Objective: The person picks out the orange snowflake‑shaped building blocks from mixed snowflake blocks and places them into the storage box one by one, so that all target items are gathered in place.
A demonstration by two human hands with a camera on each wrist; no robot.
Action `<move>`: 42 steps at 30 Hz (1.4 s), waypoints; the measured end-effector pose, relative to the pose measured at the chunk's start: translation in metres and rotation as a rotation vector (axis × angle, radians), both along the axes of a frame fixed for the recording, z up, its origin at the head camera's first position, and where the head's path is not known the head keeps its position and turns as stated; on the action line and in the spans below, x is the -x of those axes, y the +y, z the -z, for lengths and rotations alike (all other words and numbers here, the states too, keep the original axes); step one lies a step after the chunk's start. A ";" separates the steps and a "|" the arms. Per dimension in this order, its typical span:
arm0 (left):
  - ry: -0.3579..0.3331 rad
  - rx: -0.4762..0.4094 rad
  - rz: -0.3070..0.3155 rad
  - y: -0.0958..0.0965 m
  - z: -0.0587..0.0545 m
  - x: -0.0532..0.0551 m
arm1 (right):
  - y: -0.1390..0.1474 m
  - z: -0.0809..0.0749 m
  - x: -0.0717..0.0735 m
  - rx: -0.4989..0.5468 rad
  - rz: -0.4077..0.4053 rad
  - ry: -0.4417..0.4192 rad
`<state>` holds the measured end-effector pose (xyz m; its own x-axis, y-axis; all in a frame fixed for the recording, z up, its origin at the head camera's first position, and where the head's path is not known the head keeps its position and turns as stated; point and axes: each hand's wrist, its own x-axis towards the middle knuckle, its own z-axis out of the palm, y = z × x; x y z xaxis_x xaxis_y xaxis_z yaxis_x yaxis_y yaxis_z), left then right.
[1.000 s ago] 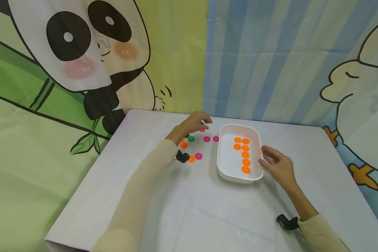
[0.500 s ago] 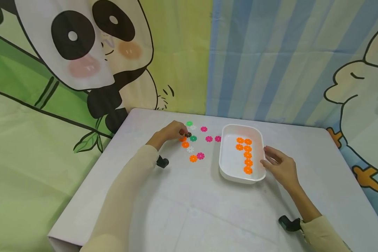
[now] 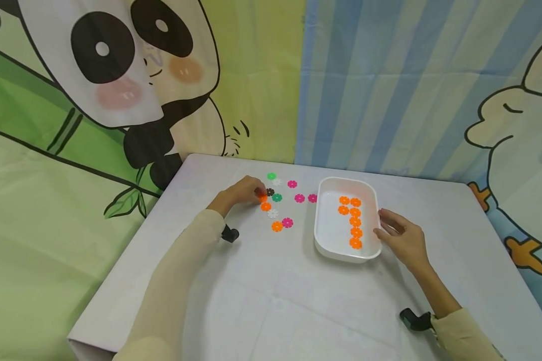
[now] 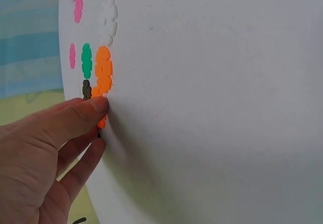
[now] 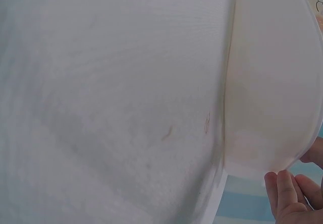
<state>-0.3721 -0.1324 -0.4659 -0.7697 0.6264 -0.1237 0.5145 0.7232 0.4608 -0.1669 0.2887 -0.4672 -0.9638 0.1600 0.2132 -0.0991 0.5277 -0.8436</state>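
My left hand [image 3: 246,190] is at the left edge of a scatter of flower-shaped plastic discs. In the left wrist view its thumb and fingers pinch an orange flower disc [image 4: 102,119], partly hidden by the thumb. A dark brown disc [image 3: 270,192], a green disc [image 3: 277,197] and another orange disc [image 3: 265,206] lie close by. My right hand [image 3: 402,238] holds the right side of a white plastic tray [image 3: 321,245], thumb and fingers at its rim. Inside the tray lie several orange discs [image 3: 355,221].
Pink discs [image 3: 300,198] lie between the scatter and the tray, one right beside its left wall. White discs [image 3: 272,214] and a light green disc [image 3: 271,176] are on the white table [image 3: 271,311] too. A cartoon-printed curtain [image 3: 366,90] hangs behind the table.
My left hand has drawn back left from above the discs, come down by the dark brown one, then shifted slightly to the orange one. The right hand stays at the tray.
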 end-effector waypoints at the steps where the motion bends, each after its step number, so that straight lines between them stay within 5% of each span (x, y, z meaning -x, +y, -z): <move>1: -0.004 -0.002 -0.003 0.000 0.000 0.000 | 0.000 -0.001 -0.001 0.004 -0.001 -0.003; 15: -0.054 -0.028 -0.040 0.000 0.002 0.003 | -0.002 -0.002 -0.002 0.014 -0.013 -0.003; 23: 0.055 -0.013 0.020 0.001 0.008 -0.002 | -0.001 -0.002 -0.002 0.004 -0.019 0.011; 35: 0.112 -0.011 0.107 -0.001 0.007 -0.003 | 0.000 -0.002 -0.001 0.006 -0.023 0.027; 42: 0.127 -0.017 0.089 -0.004 0.003 -0.005 | 0.000 -0.001 0.000 -0.001 -0.023 0.023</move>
